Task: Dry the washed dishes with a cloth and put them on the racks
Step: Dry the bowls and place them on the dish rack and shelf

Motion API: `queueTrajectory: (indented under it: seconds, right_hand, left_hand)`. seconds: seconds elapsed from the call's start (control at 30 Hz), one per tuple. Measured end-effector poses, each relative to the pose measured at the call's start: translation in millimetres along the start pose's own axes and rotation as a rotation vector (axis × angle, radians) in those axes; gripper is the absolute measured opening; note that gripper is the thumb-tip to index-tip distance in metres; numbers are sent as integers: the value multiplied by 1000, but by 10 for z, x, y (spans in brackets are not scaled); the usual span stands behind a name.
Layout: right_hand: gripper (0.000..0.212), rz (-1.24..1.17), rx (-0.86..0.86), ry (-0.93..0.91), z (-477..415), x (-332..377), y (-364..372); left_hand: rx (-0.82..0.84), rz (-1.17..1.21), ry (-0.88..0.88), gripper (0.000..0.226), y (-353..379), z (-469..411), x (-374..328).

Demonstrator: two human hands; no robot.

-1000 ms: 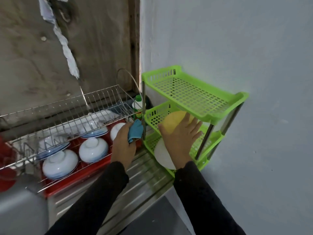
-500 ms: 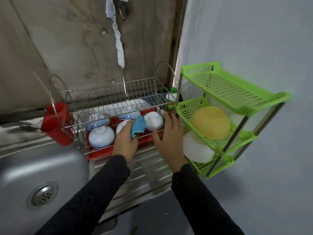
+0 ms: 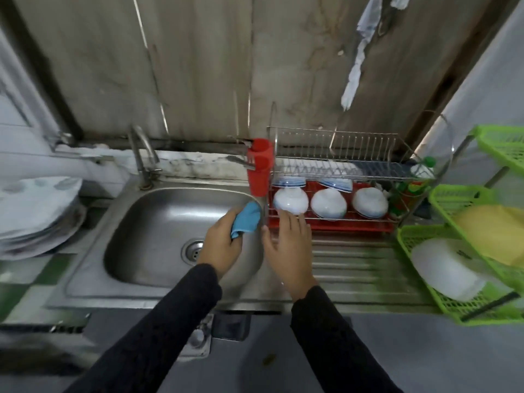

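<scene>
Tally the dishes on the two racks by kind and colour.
White ceramic bowls, upturned, front of steel wire rack: 3
Blue-patterned dishes behind them, partly hidden: 2
Red plastic cup hung on wire rack's end: 1
Yellow plastic bowl, green plastic rack: 1
White plastic bowl, green rack: 1
Total: 8

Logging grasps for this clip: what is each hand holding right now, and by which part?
The left hand grips the blue cloth by its bunched lower end; the right hand is open, holding nothing.
</scene>
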State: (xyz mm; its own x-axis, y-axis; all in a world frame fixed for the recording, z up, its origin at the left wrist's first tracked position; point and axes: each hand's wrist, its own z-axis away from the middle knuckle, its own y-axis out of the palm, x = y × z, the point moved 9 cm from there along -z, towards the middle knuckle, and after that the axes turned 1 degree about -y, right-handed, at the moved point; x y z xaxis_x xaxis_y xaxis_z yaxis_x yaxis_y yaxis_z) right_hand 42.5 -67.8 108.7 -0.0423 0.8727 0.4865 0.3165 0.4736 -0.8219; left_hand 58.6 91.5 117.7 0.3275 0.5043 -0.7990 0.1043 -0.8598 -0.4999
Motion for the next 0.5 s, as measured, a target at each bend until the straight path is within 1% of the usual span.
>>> queueTrajectory:
  seconds: [0.07,0.17,0.3,0.4,0.5]
  right_hand:
    - [61,8,73,-45,53,331,253]
    - [59,-5,120,-133,156,861,557]
    - [60,-57,193,-208,283,1502,940]
    - [60,-120,241,-263,414,2017,1244]
    - [61,-127,284,-331,561,2438,1518]
  left_hand:
    - [-33,-42,-67,51,-346,136,274]
    - [-91,-93,-145,55,-893,356,652]
    - [-209,-140,-173,52,-1605,616,929]
    - [-280,-181,-241,53,-2143,863,1198]
    - [-359,-219,-313,53,-2583,1123,1444]
